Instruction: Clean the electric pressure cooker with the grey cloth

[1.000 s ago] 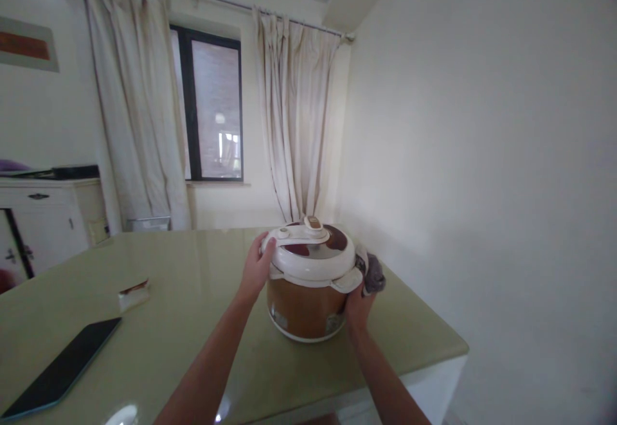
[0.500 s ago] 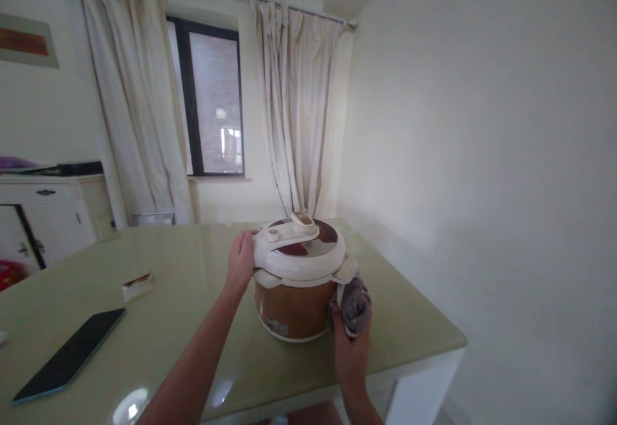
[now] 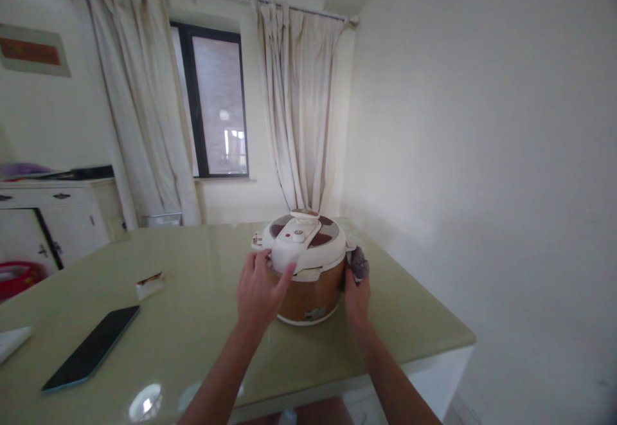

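Observation:
An electric pressure cooker [image 3: 311, 293] with a brown body and a white-and-brown lid [image 3: 330, 256] stands upright on the table. My left hand [image 3: 260, 290] grips the white block at the lid's near left edge, its thumb in front and its fingers on the far left side. At the cooker's right side, my right hand [image 3: 357, 296] is closed round a bunched grey cloth [image 3: 359, 264], which rests against the body just below the rim. Part of the cooker's left side is hidden behind my left hand.
The glossy green tabletop [image 3: 202, 258] ends at a front edge and a right edge. To the left lie a dark phone-like slab [image 3: 91, 348], a small white packet [image 3: 150, 285] and a white item [image 3: 13, 343]. A wall [image 3: 482, 155] rises at right.
The cooker has turned, its lid block swinging from the left toward me and its label moving right. My left hand has followed the block; my right hand has risen slightly with the cloth.

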{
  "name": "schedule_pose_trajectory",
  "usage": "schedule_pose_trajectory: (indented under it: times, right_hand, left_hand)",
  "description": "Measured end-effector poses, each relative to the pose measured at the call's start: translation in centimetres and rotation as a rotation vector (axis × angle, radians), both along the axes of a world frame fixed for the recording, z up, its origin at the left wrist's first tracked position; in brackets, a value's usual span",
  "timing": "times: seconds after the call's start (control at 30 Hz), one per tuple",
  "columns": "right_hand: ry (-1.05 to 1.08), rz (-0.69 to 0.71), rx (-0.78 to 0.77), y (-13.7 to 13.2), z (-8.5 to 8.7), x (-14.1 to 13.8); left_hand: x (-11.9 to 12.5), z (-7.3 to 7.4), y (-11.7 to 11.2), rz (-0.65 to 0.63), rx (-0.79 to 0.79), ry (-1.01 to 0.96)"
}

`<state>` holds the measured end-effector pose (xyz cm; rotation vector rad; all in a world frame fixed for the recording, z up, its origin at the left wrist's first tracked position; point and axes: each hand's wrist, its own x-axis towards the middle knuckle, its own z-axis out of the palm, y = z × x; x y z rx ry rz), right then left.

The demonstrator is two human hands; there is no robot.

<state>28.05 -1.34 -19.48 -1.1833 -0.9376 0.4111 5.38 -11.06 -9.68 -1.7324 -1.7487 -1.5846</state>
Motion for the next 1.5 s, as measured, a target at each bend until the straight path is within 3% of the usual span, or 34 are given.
schedule_pose_trajectory:
  times: [0.1, 0.2, 0.3, 0.4, 0.5, 0.6, 0.67, 0.77, 0.87, 0.93, 1.03, 1.13, 1.23, 1.33, 1.4, 1.5]
  right_hand:
    - [0.026, -0.025, -0.014, -4.5, -2.4, -2.3]
    - [-0.080, 0.022, 0.099, -8.5, -4.6, -5.0]
    - [-0.240, 0.014, 0.248, -9.4, -3.9, -6.7]
    - [-0.336, 0.012, 0.389, -7.6, 0.8, -5.8]
    - [-0.441, 0.038, 0.443, -5.1, 8.1, -3.3]
    - [-0.593, 0.070, 0.275, -3.9, 14.2, -1.9]
    - [-0.776, 0.052, 0.147, -4.8, 16.1, -2.7]
    - [-1.057, 0.080, 0.176, -7.8, 15.8, -4.9]
    - [-1.218, 0.165, 0.302, -9.1, 14.5, -5.1]
    - [-1.167, 0.185, 0.315, -7.6, 14.7, -3.5]
    - [-0.874, 0.179, 0.228, -3.3, 15.7, -0.3]
    - [-0.673, 0.020, 0.231, -1.0, 15.2, 0.6]
    - [-0.752, -0.167, 0.291, -3.4, 12.7, -2.1]
    - [-1.060, -0.039, 0.409, -7.8, 10.7, -6.3]
    - [-1.201, 0.069, 0.443, -9.4, 10.8, -8.0]
    - [-1.206, 0.161, 0.421, -8.2, 12.9, -7.1]
  left_hand:
    - [-0.8, 1.1, 0.4, 0.033, -0.078, 0.103]
    - [-1.9, 1.3, 0.9, 0.016, -0.138, 0.048]
    - [-2.4, 0.8, 1.0, -0.012, -0.145, -0.031]
    - [-2.2, 0.3, 0.8, 0.000, -0.139, -0.051]
    - [-2.2, 0.4, 0.6, 0.012, -0.136, -0.030]
    - [-3.2, 1.8, 1.3, -0.029, -0.083, 0.065]
    - [-4.1, 3.4, 2.7, -0.054, -0.021, 0.125]
    - [-5.0, 6.1, 5.9, -0.157, 0.031, 0.085]
    - [-4.8, 7.5, 8.8, -0.293, -0.005, 0.056]
    - [-4.5, 7.4, 10.1, -0.377, -0.102, 0.098]
    - [-4.1, 6.3, 11.0, -0.453, -0.241, 0.079]
    - [-4.0, 5.4, 11.3, -0.458, -0.245, 0.020]
    - [-4.2, 5.3, 11.3, -0.458, -0.257, -0.003]
    - [-4.9, 5.7, 11.0, -0.499, -0.273, 0.086]
    - [-5.5, 6.2, 11.0, -0.547, -0.302, 0.092]
    - [-6.0, 7.0, 11.3, -0.627, -0.424, -0.152]
